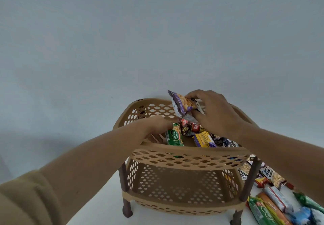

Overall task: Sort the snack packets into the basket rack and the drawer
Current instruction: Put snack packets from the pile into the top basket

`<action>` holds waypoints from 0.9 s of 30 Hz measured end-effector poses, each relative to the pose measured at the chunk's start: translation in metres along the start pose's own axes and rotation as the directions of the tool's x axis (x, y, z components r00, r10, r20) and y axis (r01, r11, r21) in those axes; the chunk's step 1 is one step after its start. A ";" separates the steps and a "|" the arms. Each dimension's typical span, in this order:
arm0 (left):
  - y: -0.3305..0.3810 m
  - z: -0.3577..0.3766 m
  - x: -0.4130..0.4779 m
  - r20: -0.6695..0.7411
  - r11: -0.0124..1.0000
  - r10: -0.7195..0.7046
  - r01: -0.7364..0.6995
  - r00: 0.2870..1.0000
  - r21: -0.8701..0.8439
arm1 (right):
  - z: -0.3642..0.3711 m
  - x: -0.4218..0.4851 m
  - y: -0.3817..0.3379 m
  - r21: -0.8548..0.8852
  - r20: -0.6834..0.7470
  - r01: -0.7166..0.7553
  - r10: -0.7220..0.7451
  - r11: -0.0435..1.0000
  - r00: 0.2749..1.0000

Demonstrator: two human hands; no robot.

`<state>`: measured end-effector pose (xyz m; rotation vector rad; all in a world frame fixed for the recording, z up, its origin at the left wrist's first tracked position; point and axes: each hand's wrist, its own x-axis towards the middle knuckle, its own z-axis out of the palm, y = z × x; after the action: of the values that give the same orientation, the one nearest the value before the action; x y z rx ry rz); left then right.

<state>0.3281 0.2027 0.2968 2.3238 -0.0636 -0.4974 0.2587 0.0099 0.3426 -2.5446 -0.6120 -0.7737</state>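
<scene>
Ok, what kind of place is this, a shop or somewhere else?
Likely a plain indoor sorting set-up, not a shop: a tan two-tier basket rack on a white tabletop, a bare pale wall behind, loose snack packets beside it.

Top tier of the basket rack (189, 148) is taking entry from above only, and both hands are crowding it: left hand (157, 128) is reaching down into its left part just beside the green packet (174, 136), right hand (215, 112) is gripping a purple packet (180, 104) over the back rim. Piled packets (204, 139) are filling the tier's middle and right. Lower tier (175, 184) is standing open at the front between the dark posts (249, 179); loose packets (273, 205) are cluttering the tabletop (98, 207) right of the rack, left side lying bare.
</scene>
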 end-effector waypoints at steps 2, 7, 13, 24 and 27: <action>-0.001 0.001 0.003 -0.039 0.998 0.055 -0.054 0.998 0.042 | 0.009 0.016 0.001 -0.006 0.013 0.016 -0.016 1.000 1.000; -0.002 0.000 0.003 -0.038 0.978 0.150 -0.143 0.988 0.149 | 0.028 0.045 0.006 -0.040 0.006 0.042 -0.042 0.998 0.999; 0.000 0.010 -0.004 0.075 0.957 0.142 -0.157 0.987 0.244 | 0.046 0.065 0.016 -0.062 0.171 0.049 -0.038 0.997 0.985; 0.002 0.015 -0.001 -0.035 0.833 0.191 -0.143 0.981 0.534 | 0.080 0.075 0.027 -0.170 0.382 0.170 -0.094 0.971 0.919; 0.002 0.014 0.000 -0.068 0.806 0.175 -0.103 0.982 0.583 | 0.085 0.073 0.026 -0.220 0.480 0.197 -0.070 0.955 0.874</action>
<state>0.3231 0.1917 0.2892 2.9138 -0.3756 -0.2831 0.3624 0.0515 0.3148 -2.9896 -0.8979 -0.2811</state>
